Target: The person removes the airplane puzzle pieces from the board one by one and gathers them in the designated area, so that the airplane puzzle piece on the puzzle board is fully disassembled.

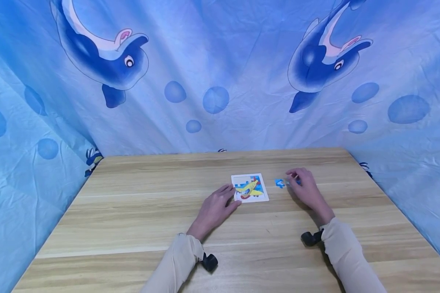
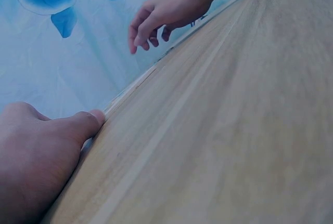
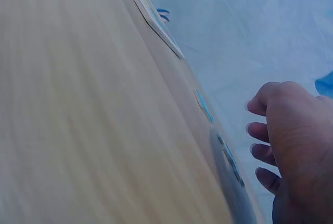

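Observation:
A square white-framed jigsaw puzzle [image 1: 265, 194] showing a yellow airplane on blue lies on the table; bare white backing shows at its upper left. My left hand [image 1: 215, 206] rests at its left side, fingertips along the left edge and thumb by the near left corner. To the right lies a loose blue-and-white jigsaw piece [image 1: 280, 183]. My right hand [image 1: 305, 186] hovers just right of it, fingers loosely bent with nothing between them. Beneath that hand is more blue jigsaw material [image 3: 230, 160], partly hidden in the head view.
The wood-grained table [image 1: 132, 219] runs back to a blue curtain [image 1: 242, 61] printed with dolphins and bubbles, which also hangs at both sides. A small black camera [image 1: 210, 263] sits at the left wrist and another black camera [image 1: 311, 238] at the right.

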Available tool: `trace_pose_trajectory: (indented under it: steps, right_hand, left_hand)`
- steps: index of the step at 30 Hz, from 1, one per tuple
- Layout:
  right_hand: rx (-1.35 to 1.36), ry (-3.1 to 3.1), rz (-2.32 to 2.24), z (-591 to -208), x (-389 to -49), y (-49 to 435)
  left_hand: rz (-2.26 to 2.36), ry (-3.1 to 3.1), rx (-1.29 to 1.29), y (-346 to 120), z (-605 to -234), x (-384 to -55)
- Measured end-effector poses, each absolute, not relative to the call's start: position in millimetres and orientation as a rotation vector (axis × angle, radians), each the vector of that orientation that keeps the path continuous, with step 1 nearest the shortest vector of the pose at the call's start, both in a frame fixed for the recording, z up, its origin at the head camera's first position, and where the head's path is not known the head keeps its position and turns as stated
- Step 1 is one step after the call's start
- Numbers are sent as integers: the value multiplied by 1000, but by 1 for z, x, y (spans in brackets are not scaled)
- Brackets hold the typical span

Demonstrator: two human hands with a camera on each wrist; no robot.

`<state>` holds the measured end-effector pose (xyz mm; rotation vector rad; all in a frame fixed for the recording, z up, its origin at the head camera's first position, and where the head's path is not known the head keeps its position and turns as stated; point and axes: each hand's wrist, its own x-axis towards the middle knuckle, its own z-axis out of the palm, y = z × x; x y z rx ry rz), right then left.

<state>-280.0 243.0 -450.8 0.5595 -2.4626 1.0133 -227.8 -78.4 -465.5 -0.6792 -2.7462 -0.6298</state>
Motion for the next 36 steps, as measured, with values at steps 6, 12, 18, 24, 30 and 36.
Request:
trace_pose_trajectory:
  steps: [6, 12, 18, 24, 30, 36]
  right_hand:
    - [545, -2525, 1010, -448, -281, 225]
    - [567, -2550, 1037, -447, -283, 208]
    - [562, -2594, 1015, -450, -286, 192]
    - [556, -2646, 941, -451, -286, 176]
    - [518, -2698, 877, -452, -287, 167]
    - [518, -2708, 814, -453, -289, 164]
  left_hand:
    - [-621, -2753, -676, -78, -465, -229]
    - [-614, -2738, -681, -78, -465, -229]
    - [-623, -2735, -681, -79, -465, -228]
    - [-625, -2730, -685, -79, -466, -229]
    - [-624, -2737, -685, -79, -465, -228]
    - [-628, -2728, -691, -78, -464, -228]
